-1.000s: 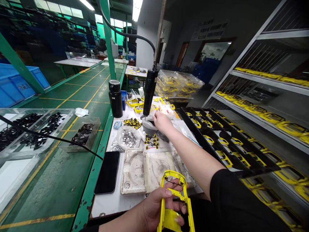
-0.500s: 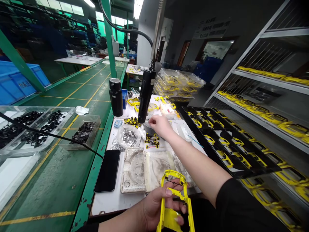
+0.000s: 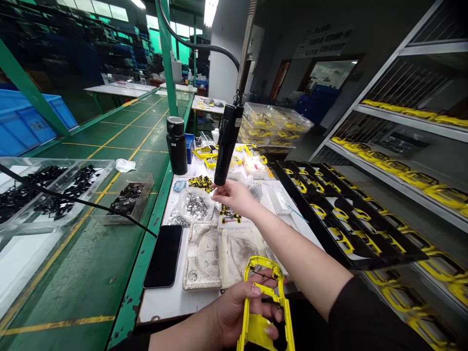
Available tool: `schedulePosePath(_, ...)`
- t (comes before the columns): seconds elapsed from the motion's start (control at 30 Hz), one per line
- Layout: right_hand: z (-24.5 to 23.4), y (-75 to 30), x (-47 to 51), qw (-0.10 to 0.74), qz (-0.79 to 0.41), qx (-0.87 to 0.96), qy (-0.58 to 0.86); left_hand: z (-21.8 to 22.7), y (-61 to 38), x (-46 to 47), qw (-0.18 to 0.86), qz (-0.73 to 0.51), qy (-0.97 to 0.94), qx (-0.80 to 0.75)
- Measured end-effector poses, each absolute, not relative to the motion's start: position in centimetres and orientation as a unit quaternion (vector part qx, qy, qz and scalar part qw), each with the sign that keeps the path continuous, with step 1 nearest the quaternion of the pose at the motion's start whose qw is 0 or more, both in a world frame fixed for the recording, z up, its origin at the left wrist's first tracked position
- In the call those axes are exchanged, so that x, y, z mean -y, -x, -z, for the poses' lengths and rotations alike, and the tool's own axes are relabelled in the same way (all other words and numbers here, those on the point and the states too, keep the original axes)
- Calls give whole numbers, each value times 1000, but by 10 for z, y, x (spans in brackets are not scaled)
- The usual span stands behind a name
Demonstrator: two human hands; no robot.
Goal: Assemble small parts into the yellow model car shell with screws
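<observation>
My left hand (image 3: 234,309) grips a yellow plastic frame (image 3: 252,292) upright near the table's front edge, its fingers curled behind and through the openings. My right hand (image 3: 237,197) reaches across the work surface, its thumb and fingers drawn together just at the lower end of a black electric screwdriver (image 3: 227,146). Whatever lies between those fingertips is too small or hidden to make out. The screwdriver hangs tilted from a metal rod. Beside the right hand lie a bag of small metal pieces (image 3: 197,206) and several black-and-yellow parts (image 3: 230,214).
A stained moulded block (image 3: 203,258) and a black phone (image 3: 163,256) lie in front. A black bottle (image 3: 177,151) stands at the back left. Black trays (image 3: 343,214) with yellow frames lie at the right beside a rack (image 3: 387,161). Bins of black parts (image 3: 126,197) stand left.
My right hand has come from the small bag behind the screwdriver to its lower end, moving slightly left. The screwdriver has swung a little to the right. The left hand holds the yellow frame as before.
</observation>
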State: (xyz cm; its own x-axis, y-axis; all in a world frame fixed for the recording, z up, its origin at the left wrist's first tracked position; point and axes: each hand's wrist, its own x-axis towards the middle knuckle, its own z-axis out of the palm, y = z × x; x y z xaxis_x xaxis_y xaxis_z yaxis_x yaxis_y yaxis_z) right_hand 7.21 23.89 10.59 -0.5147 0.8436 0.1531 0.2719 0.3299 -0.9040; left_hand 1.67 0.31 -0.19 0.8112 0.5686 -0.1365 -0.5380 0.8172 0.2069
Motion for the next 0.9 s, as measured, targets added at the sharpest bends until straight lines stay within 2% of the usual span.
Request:
schedulePosePath(0.27,-106,-79,-231,380,-531,685,323,4,-15,-2,949,-291,-70,-97)
schedulePosePath(0.6,-116,-85,-199,375,-532,688,321,3,-17,-2,948,-294,-79,-90)
schedulePosePath(0.77,-112,-73,-182,433,-534,658,307,8,-15,-1,947,-291,-89,-101)
schedulePosePath(0.9,-135,-62,-192,479,-526,645,278,6,-15,-1,948,-289,-90,-99)
